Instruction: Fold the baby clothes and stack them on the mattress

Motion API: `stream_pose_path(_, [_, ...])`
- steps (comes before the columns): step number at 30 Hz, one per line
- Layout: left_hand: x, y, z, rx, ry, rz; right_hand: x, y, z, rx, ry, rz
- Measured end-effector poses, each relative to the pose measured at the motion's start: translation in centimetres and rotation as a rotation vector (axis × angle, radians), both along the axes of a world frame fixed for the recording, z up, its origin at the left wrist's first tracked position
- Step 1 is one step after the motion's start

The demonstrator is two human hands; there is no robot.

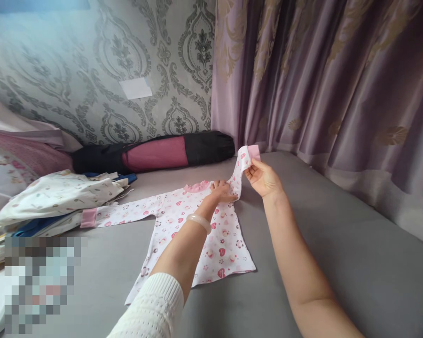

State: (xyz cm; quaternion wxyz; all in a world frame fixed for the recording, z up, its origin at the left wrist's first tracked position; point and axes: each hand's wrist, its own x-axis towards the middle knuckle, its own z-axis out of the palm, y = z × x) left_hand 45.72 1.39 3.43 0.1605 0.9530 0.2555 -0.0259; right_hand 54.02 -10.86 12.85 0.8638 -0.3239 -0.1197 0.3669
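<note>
A white children's long-sleeved shirt [211,239] with pink hearts and flowers lies spread out, its pink collar at the far end. My left hand [222,191] rests on the shirt's shoulder beside the collar, palm down with the fingers laid on the cloth and the thumb stretched out. Pinched in my right hand [264,177] is the shirt sleeve [240,162], lifted near its pink cuff and bent upward off the surface. The other sleeve [127,213] stretches flat to the left. Its cuff reaches the edge of a clothes pile.
Everything lies on a grey sheet [324,263]. A heap of clothes [56,192] is at left, with a blurred patch in front. Along the patterned wall lies a long black and maroon bundle [155,154]. Purple curtains [313,75] hang at right.
</note>
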Motion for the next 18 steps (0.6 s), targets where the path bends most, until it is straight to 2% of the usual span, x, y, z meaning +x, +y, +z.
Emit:
stream_pose_path(6, [-0.6,0.2,-1.5,-0.027,-0.149,0.06,-1.2,1.0,-0.4,-0.057,0.004,0.007])
stream_pose_path(11, [-4.1,1.5,-1.6,-0.078,-0.444,0.127,-1.4,1.8,-1.5,-0.118,0.002,0.014])
stream_pose_path(14, [-7.2,2.3,-1.3,-0.22,-0.582,0.217,-1.7,2.4,-2.4,-0.138,-0.013,0.028])
stream_pose_path(18, [-11.4,2.6,-0.6,-0.474,-0.703,0.46,-3.0,3.4,-3.6,-0.2,-0.036,0.077])
